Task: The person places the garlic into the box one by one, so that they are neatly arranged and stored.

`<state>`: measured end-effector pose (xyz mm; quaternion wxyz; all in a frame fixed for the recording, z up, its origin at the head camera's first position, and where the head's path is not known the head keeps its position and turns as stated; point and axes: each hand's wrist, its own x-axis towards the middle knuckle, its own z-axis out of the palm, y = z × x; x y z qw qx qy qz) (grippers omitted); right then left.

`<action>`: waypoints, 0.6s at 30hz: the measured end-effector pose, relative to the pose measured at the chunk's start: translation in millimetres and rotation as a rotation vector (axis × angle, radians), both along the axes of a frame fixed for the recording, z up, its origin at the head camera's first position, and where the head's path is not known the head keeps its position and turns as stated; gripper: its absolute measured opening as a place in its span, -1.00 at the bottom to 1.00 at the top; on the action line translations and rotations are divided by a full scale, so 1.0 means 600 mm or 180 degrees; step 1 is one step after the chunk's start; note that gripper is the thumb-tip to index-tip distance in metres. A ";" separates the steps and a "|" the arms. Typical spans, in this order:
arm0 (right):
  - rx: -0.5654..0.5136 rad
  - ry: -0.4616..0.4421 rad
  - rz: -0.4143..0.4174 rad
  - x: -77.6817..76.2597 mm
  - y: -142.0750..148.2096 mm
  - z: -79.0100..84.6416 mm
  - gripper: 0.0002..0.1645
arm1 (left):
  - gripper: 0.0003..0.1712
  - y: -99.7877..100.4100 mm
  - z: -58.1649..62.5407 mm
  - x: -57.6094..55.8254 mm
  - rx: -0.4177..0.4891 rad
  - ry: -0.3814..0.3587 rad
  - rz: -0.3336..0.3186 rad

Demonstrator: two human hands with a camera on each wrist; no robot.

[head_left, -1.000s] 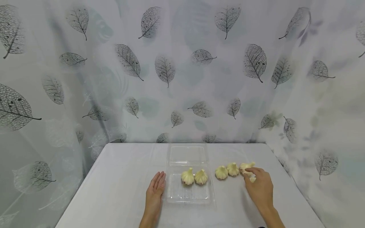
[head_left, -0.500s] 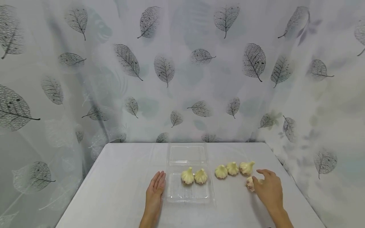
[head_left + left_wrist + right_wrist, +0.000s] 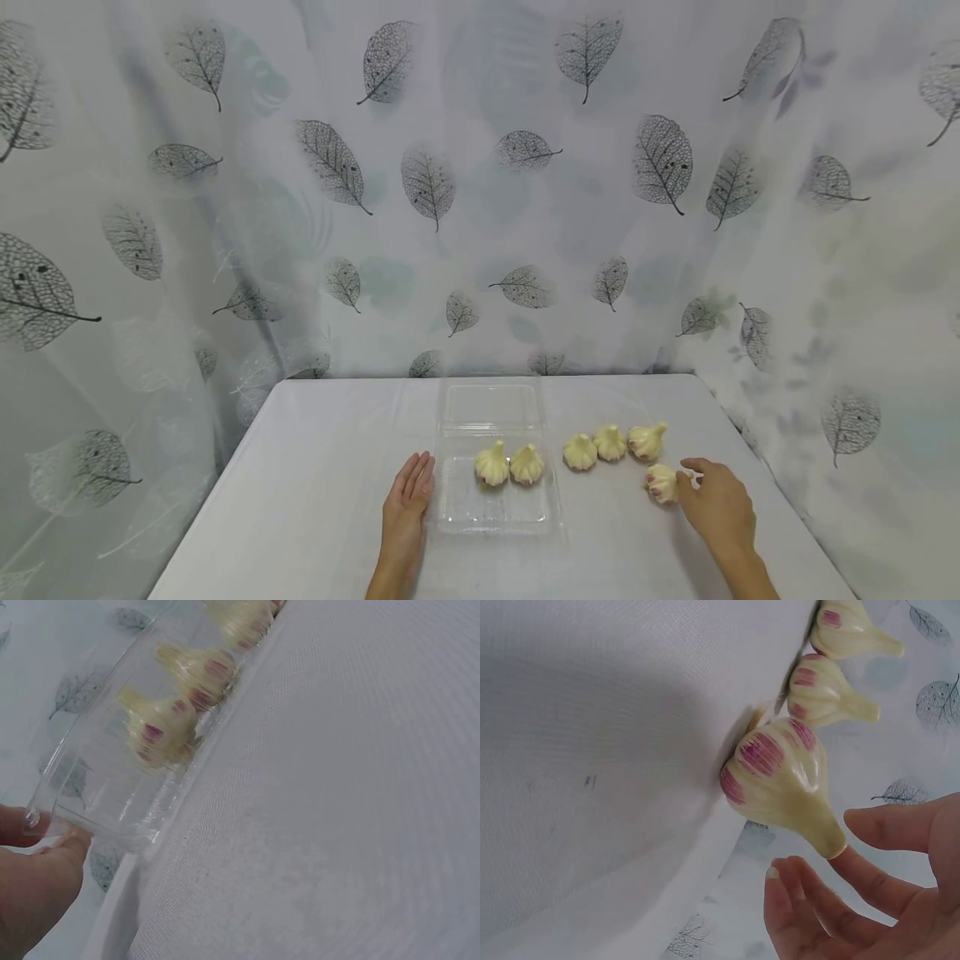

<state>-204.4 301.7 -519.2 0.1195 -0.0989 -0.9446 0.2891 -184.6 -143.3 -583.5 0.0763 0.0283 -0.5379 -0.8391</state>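
Observation:
My left hand (image 3: 405,504) lies with straight fingers along the left side of a clear plastic clamshell box (image 3: 491,525). In the left wrist view its fingertips (image 3: 71,838) overlap the box corner. Two garlic bulbs, one of them a left bulb (image 3: 491,465) and the other a right bulb (image 3: 527,465), sit side by side in the box. My right hand (image 3: 716,504) is at the nearest loose garlic bulb (image 3: 662,483), its thumb and fingers spread around the stem end. In the right wrist view that garlic bulb (image 3: 780,780) shows purple streaks, and a small gap separates thumb from stem.
Three more garlic bulbs stand in a row right of the box: a left one (image 3: 580,452), a middle one (image 3: 610,443) and a right one (image 3: 647,442). The box's lid (image 3: 491,407) lies folded back. A leaf-print curtain (image 3: 480,208) surrounds the white table (image 3: 315,467).
My right hand has moved from the row's right-hand bulb, rightward and nearer, to the separate bulb. That bulb has turned so its stem points right. The left hand has stayed put.

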 end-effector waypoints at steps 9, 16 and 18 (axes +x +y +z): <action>-0.0004 0.0210 0.0021 0.002 -0.001 -0.006 -0.72 | -0.30 0.000 -0.001 0.000 0.0026 -0.0019 -0.0018; -0.0035 0.0483 -0.0040 0.005 -0.005 -0.001 -0.79 | -0.30 0.001 0.002 0.001 -0.0006 -0.0031 -0.0033; -0.0048 0.0536 -0.0053 0.007 -0.008 0.003 -0.80 | -0.30 0.002 0.003 0.002 -0.0006 -0.0029 -0.0036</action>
